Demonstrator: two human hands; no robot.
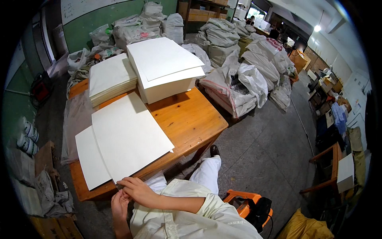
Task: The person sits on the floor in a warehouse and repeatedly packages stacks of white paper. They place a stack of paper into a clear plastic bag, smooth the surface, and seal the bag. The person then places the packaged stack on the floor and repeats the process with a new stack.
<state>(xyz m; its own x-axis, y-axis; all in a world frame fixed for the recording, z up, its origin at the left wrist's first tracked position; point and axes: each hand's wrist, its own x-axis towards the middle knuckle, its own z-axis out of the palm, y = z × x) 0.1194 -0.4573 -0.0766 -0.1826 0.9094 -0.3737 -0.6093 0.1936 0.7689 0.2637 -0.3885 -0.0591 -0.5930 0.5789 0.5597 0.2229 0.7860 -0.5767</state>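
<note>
My left hand (119, 204) and my right hand (138, 192) meet at the near edge of the wooden table (187, 123), fingertips together. Both are closed, fingers bent in a pinch; whatever lies between them is too small to make out. Just beyond them is the near corner of a large off-white sheet (129, 133), which overlaps another pale sheet (89, 159) on its left. Farther back stand a tall stack of white sheets (165, 59), its top ones askew, and a lower stack of cream sheets (112, 75).
Clear plastic film (77, 123) hangs over the table's left side. Bulging white sacks (234, 89) crowd the floor behind and to the right. An orange stool (242, 203) with a black bag (258, 213) stands at my right, near a yellow sack (305, 227).
</note>
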